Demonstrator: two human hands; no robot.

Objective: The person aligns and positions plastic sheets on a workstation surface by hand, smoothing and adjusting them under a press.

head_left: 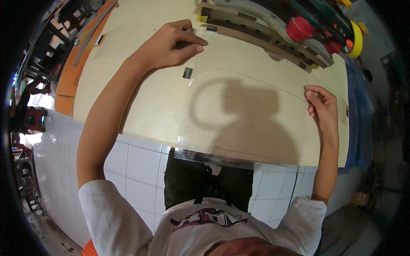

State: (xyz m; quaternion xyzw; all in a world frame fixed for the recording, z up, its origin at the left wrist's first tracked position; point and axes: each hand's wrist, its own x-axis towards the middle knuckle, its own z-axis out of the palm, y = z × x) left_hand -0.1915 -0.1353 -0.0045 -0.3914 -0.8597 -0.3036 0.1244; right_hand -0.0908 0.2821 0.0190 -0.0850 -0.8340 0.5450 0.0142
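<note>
My left hand (pixel 177 45) is over the far left part of a cream-coloured board (pixel 149 106). Its thumb and index fingertip come close together in a pinch, and anything between them is too fine to make out. A small dark block (pixel 187 73) lies just below that hand, and another dark block (pixel 211 28) is beyond its fingertips. At the board's right side, my right hand (pixel 322 104) has its fingers curled against the thumb; what they hold cannot be seen. A thin straight line (pixel 256 80) crosses the surface between the hands. Glossy glints suggest clear film.
A long machine frame (pixel 260 36) with red knobs (pixel 299 29) and a yellow ring (pixel 355 39) stands across the board's far right. A metal ruler-like strip (pixel 92 36) lies on the orange surface (pixel 65 87) at left. Blue sheeting (pixel 358 115) hangs at right.
</note>
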